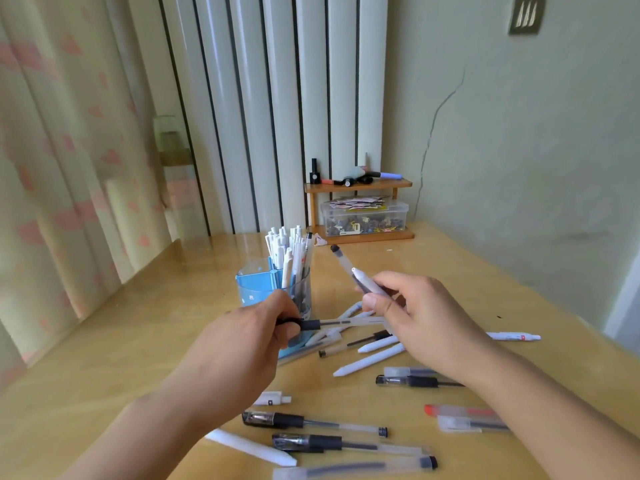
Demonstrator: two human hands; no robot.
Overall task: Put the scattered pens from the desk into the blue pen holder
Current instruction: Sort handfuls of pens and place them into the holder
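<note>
The blue pen holder (254,284) stands mid-desk with several white pens upright in its clear cup part. My left hand (249,344) is just in front of it, pinching the black-capped end of a clear pen (343,323) that lies level toward the right. My right hand (419,313) is to the holder's right and grips two pens (349,271), one clear with a black cap and one white, pointing up and left. Several more pens lie scattered on the desk (121,358) below and between my hands, such as a black-grip gel pen (311,422) and a white pen (370,360).
A small wooden shelf (360,185) with bottles and markers stands at the desk's back, over a clear plastic box (363,216) of small items. Curtains hang at the left, a wall rises at the right. A white pen (516,337) lies far right.
</note>
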